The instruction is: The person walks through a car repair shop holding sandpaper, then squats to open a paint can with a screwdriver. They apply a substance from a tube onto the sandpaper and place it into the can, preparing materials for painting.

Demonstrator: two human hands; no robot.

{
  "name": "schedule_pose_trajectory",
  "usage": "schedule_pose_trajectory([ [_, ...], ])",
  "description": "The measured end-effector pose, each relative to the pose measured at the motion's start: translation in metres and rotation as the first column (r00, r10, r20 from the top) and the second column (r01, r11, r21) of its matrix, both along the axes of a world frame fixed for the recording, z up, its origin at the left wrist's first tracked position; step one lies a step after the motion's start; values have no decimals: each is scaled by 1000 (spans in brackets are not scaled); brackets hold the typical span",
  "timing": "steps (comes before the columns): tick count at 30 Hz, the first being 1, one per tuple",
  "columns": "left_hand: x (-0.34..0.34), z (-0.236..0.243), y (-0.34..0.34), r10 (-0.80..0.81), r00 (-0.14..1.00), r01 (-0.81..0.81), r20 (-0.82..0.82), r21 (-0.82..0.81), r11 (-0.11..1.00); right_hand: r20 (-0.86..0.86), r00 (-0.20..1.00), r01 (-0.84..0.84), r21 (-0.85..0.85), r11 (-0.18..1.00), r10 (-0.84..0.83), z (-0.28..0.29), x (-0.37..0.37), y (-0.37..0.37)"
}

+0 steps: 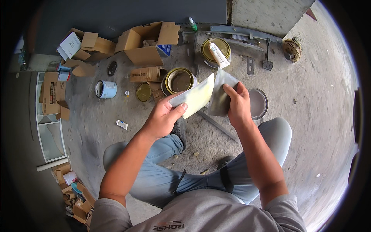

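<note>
My left hand (163,120) grips a thin flat plate (198,97) by its near left corner, with the thumb on top. Pale yellow paste is smeared over most of that plate's face. In my right hand (239,107) is a grey flat spreader sheet (219,101), pinched at its right edge and tilted upright beside the plate. Their edges come close together; whether they touch I cannot tell. Just beyond stands an open can (168,83) with a gold rim and a greyish inside. A white tube (219,56) lies across a gold-lidded can (205,49) farther off.
A round grey-faced lid (259,103) lies beyond my right knee. To the left are a light blue can (109,89), a gold lid (143,92) and a small crumpled tube (122,124). Cardboard boxes (143,57), a pedal (267,64) and an alternator (293,49) sit farther back.
</note>
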State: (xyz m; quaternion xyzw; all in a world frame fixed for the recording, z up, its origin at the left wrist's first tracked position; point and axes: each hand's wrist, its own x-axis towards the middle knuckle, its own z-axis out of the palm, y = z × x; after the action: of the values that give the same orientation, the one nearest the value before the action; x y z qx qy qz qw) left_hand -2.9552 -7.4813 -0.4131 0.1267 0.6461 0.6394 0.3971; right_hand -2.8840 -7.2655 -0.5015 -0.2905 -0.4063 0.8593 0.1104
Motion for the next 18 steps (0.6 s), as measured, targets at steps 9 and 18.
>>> schedule_pose_trajectory([
  [9, 10, -11, 14, -31, 999, 32, -38, 9, 999, -75, 995, -39, 284, 958, 63, 22, 11, -37],
  [18, 12, -12, 18, 53, 998, -56, 30, 132, 990, -28, 994, 104, 105, 989, -102, 19, 2, 23],
])
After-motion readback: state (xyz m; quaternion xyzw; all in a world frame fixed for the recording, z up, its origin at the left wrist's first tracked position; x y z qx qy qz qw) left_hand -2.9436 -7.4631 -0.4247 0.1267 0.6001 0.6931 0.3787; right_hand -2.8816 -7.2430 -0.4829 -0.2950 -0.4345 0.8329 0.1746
